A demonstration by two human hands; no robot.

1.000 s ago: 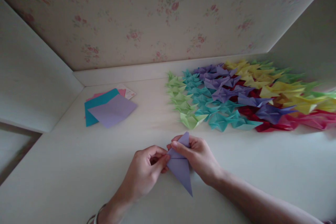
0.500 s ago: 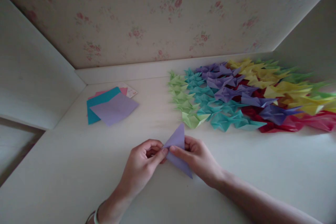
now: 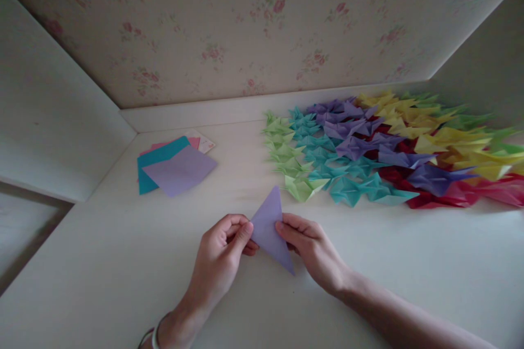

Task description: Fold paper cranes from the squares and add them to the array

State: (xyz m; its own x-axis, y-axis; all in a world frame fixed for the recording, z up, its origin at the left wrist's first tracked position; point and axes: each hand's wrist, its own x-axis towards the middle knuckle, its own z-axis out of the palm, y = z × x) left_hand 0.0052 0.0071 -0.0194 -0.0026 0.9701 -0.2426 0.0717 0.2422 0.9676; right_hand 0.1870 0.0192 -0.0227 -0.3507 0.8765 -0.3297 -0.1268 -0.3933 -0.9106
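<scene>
A purple sheet of origami paper (image 3: 268, 229), folded into a triangle, is held between both hands just above the white table. My left hand (image 3: 227, 248) pinches its left corner between thumb and fingers. On the opposite side, my right hand (image 3: 307, 242) grips the long edge, thumb on top and fingers behind. One point of the triangle aims away from me, another down towards me. The fingers behind the paper are partly hidden.
Flat paper squares lie at the left: a purple sheet (image 3: 182, 170) over a teal sheet (image 3: 149, 175), with pink sheets beneath. Rows of folded paper figures, green (image 3: 303, 186), teal (image 3: 347, 188), purple (image 3: 440, 177), yellow (image 3: 450, 142) and red (image 3: 444, 195), fill the right back.
The folded paper has shifted slightly left and turned flatter towards me. My right thumb has slid from its middle to its right edge; my left thumb has risen a little.
</scene>
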